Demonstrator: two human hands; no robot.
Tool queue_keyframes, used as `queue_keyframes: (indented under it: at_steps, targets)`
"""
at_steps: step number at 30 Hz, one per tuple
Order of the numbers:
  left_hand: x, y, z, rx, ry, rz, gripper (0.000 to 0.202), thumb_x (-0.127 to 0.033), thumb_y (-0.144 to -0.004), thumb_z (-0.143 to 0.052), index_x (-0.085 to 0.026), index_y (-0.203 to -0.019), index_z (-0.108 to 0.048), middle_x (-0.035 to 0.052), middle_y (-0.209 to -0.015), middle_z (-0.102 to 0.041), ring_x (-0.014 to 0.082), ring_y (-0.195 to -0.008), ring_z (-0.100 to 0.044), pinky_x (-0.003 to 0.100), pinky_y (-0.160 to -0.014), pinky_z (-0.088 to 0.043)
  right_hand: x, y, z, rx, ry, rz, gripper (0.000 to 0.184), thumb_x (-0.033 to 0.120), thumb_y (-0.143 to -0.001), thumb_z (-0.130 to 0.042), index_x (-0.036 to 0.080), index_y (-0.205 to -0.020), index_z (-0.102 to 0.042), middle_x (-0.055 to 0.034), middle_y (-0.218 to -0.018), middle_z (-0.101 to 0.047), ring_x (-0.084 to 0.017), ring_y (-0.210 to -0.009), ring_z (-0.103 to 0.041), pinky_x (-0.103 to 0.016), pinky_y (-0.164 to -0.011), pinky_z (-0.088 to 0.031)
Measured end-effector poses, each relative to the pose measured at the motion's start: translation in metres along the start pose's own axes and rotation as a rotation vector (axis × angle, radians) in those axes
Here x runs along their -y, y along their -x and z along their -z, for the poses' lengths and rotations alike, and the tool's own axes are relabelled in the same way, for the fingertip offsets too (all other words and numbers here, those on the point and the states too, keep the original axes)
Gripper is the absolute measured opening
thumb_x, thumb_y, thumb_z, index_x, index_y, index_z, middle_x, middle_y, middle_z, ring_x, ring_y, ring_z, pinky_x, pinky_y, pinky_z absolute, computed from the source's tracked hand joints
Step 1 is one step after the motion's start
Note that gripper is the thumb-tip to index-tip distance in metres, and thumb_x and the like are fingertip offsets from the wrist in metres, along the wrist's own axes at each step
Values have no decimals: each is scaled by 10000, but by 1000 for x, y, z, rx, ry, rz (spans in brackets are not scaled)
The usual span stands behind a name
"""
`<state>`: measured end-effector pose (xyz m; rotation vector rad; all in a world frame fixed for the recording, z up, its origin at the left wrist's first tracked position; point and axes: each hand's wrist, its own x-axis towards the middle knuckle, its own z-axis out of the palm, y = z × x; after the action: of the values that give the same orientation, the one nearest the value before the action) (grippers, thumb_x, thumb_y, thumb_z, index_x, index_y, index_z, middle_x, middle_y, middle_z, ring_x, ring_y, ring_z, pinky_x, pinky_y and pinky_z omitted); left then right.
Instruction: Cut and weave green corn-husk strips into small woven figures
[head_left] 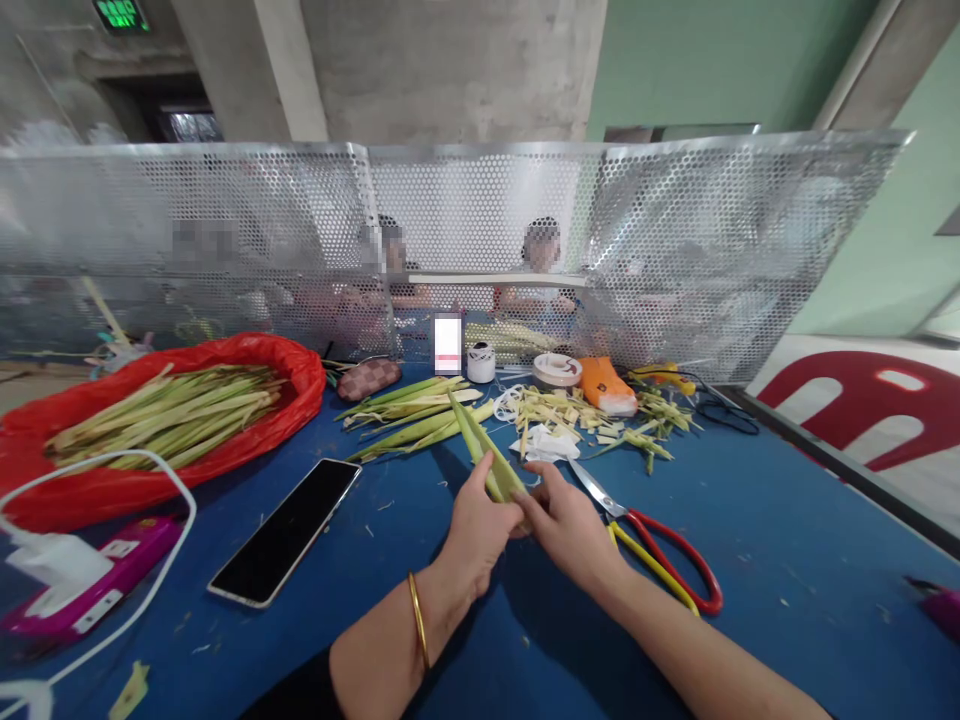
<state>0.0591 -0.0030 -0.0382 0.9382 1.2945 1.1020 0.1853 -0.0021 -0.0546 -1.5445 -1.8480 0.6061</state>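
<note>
A long pale-green leaf [477, 440], folded lengthwise like a trough, is held between both hands over the blue table. My left hand [480, 510] pinches its near part with the thumb on top. Fingers of my right hand [566, 515] close on the near end, meeting the left fingertips. Scissors [649, 550] with one red and one yellow handle lie just right of my right hand, partly behind the forearm. Beyond the hands, more long leaves [420, 410] lie in a loose pile. Cut leaf scraps [559, 405] are spread to their right, next to a crumpled white tissue [546, 443].
At left are a red plastic bag [300, 375] of leaf strips, a black-screened phone [289, 530] and a purple power strip [124, 565] with a white cable. A tape roll [557, 370] and orange tissue pack [606, 385] stand behind. A perforated metal screen [480, 210] borders the back; people sit beyond.
</note>
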Motion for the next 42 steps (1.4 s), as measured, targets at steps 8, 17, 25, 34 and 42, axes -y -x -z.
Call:
queue_keyframes:
  at_steps: [8, 17, 25, 34, 42]
  targets:
    - [-7, -3, 17, 18, -483, -209, 920, -20, -538, -577, -130, -1433, -397, 0, -752, -657, 141, -673, -590, 207, -579, -464, -33, -30, 27, -56, 551, 215, 271, 215, -904, -469, 196, -969, -731, -133, -1258, -628, -292, -1158, -547, -421, -966, -382]
    - [-1, -6, 17, 82, -532, -220, 935, -63, -530, -587, -113, -1440, -376, 28, -817, -677, 150, -653, -589, 225, -566, -456, -47, -35, 29, -264, 411, 117, 274, 246, -904, -442, 161, -985, -690, -94, -1064, -709, -209, -983, -645, -301, -871, -459]
    - [8, -10, 19, -3, -529, -307, 868, -57, -538, -628, -160, -1386, -473, 8, -749, -675, 165, -657, -626, 238, -606, -488, -56, -40, 45, -361, 349, 27, 258, 286, -858, -481, 207, -1022, -665, -71, -1103, -685, -226, -968, -653, -309, -792, -480]
    - [7, -15, 22, -4, -565, -272, 871, -61, -552, -613, -148, -1401, -442, 23, -803, -692, 163, -672, -633, 216, -587, -466, -37, -10, 57, 171, 861, -134, 99, 198, -790, -571, 144, -821, -649, -163, -856, -700, -320, -805, -685, -333, -598, -413]
    - [9, -17, 23, 10, -524, -286, 848, -50, -575, -585, -164, -1402, -437, -1, -748, -670, 161, -678, -638, 218, -610, -471, -38, -14, 54, 176, 872, -164, 157, 121, -726, -543, 147, -852, -631, -142, -817, -723, -288, -800, -695, -295, -563, -370]
